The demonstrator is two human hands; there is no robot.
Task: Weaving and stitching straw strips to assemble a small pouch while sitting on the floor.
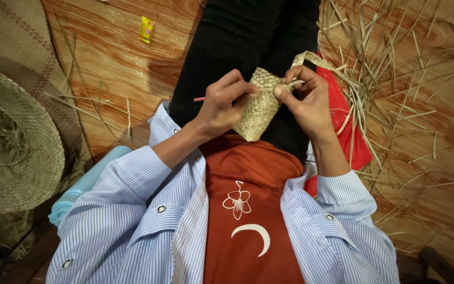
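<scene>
Striped blue-and-white shirt sleeves (132,221) over a rust-red top fill the bottom of the view, and just past them, held above the lap, is a small woven pouch (258,108) of pale flat straw strips, pointed at the bottom and wider at the top. Left hand (219,105) is closed around the pouch's left side, thumb and forefinger pinching near the rim, and a thin pink tool (199,99) pokes out behind that hand, though I can't tell how it's held. Right hand (306,97) has its fingers curled shut, pinching a loose strip (311,59) that comes off the top edge and loops up and away to the right. Looks to me like the weaving is at the rim stage, working that free strip into the edge; I'd say the next bit needs the left hand keeping the body steady while the right feeds the strip under a neighbouring strand without kinking it. Behind the right forearm there's a red plastic bag (350,131), and beyond that a big scatter of loose straw (395,94) on the wood-pattern floor (111,63). Over on the left sits a large woven hat (11,152), with a small yellow wrapper (146,29) up near the top.
</scene>
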